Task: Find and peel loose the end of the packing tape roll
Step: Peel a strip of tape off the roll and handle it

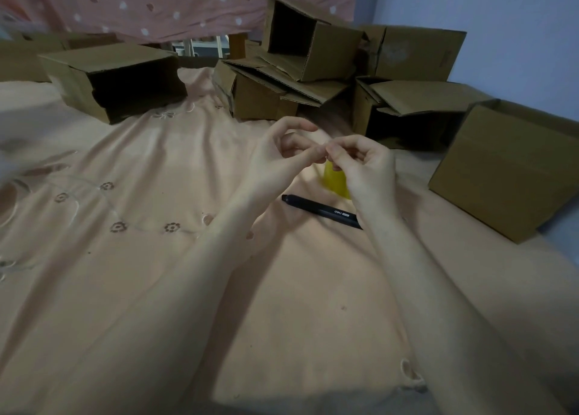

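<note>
Broadly, a bed point(141, 273) under a peach embroidered sheet, serving as work surface. Ringed at the far edge by open cardboard boxes point(313, 54), some stacked and tipped, flaps loose, probably awaiting sealing; hence the tape. One closed box point(501, 170) standing at the right, near the hands. Both forearms reaching forward and meeting above the middle of the bed, raised clear of the sheet, likely to bring the fiddly work closer to the eye. Left hand point(279, 160) curled, thumb and forefinger pinched toward the right hand point(363, 164); grip of each closed, fingertips touching at one spot, as if picking at an edge. Cannot tell exactly what is pinched: blurred and too small. Below the right hand, a translucent yellow shape point(336, 181), partly hidden by the fingers, probably the packing tape hanging from the pinch; roll itself not clearly visible. Just beneath, a black pen point(319, 209) lying on the sheet, untouched, perhaps kept handy.
</note>
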Tool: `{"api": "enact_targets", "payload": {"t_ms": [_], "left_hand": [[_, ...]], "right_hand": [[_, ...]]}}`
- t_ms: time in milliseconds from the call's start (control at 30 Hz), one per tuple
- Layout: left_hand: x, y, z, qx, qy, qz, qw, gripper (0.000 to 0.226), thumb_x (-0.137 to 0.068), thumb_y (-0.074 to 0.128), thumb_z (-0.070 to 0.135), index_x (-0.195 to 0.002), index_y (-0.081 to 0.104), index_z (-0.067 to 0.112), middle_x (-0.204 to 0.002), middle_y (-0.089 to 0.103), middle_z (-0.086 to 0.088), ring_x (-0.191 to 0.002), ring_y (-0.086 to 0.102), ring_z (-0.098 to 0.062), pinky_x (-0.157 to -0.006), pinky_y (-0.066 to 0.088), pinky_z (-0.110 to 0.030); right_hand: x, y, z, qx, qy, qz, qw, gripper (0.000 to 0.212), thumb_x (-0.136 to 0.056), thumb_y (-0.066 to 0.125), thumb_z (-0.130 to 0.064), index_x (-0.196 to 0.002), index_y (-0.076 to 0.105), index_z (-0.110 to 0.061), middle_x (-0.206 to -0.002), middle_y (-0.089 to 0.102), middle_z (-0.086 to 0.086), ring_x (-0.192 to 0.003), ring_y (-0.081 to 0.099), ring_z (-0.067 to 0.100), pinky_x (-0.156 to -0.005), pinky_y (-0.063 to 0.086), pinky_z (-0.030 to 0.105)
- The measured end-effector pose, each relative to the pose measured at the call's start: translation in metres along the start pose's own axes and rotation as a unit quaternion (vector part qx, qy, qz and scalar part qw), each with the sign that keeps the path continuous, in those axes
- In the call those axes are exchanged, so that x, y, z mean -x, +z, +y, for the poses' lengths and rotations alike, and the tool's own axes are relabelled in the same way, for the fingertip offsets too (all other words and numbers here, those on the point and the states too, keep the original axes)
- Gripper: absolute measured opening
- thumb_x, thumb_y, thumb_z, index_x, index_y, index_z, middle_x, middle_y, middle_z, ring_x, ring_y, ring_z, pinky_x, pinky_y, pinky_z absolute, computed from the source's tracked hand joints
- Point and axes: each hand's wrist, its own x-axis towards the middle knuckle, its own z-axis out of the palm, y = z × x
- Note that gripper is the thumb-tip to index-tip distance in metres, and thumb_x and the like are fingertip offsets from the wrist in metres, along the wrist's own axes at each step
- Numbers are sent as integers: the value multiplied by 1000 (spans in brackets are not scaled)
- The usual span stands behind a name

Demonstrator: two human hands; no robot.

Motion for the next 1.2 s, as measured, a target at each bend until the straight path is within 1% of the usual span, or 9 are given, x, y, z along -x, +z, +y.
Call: {"api": "enact_targets", "payload": {"t_ms": [167,300,467,567,667,867,933,1067,1200], "left_hand": [[-1,0,-2,5,12,-14,1000,18,-86,68,9,-99,62,19,-75,71,2,-78,69,-13,-74,54,-25],[-1,-1,-1,7,14,-8,1000,17,-87,66,4,-98,62,17,-71,71,5,-75,69,-9,-71,53,-21],[2,1,1,3,1,3,1000,13,-90,63,6,-95,64,18,-74,72,1,-75,70,-11,-72,56,-24],[4,3,6,18,-28,6,999,12,-96,54,9,-102,64,13,-82,73,-4,-78,71,-12,-75,57,-26],[5,6,12,15,-44,14,999,15,-96,55,17,-106,66,13,-86,75,-2,-80,72,-13,-71,57,-22],[5,19,18,-38,-10,40,998,8,-88,67,21,-96,69,21,-83,71,4,-75,70,-10,-65,58,-23],[6,23,17,-46,-4,50,998,8,-87,69,19,-94,71,22,-85,72,2,-77,70,-8,-67,57,-21],[8,30,18,-60,6,59,996,13,-85,70,16,-83,71,29,-77,72,8,-74,68,-3,-67,53,-15],[6,43,22,-68,2,71,995,15,-84,71,16,-76,70,28,-73,71,7,-70,67,-3,-66,53,-17]], "right_hand": [[-1,0,2,-1,-5,9,1000,11,-88,61,-9,-84,71,-7,-65,64,-2,-58,56,-1,-61,48,15],[-1,-1,1,-1,-9,7,1000,12,-89,60,-10,-84,71,-9,-65,64,-2,-57,56,-1,-62,49,15],[1,-2,-1,0,-5,9,1000,11,-87,63,-11,-79,70,-9,-63,63,-3,-55,56,-4,-61,47,14],[-1,-4,0,-51,28,14,998,13,-89,61,-14,-80,70,-10,-67,64,0,-64,57,6,-65,49,20],[-4,-7,1,-79,37,26,996,16,-91,58,-15,-83,70,-9,-71,64,2,-69,55,14,-69,49,27],[1,-8,-2,3,-15,13,1000,17,-89,61,-18,-79,71,-25,-72,67,-7,-74,62,7,-76,52,31],[2,-8,-3,4,-16,15,1000,14,-87,64,-15,-79,73,-23,-73,69,-5,-70,63,4,-72,53,27],[6,-12,-6,-16,-2,51,999,3,-82,71,-13,-80,71,-15,-70,70,0,-64,66,11,-65,55,23],[8,-27,-12,-1,-14,58,998,12,-83,69,-11,-77,69,-21,-68,69,-3,-63,67,8,-65,56,23]]}}
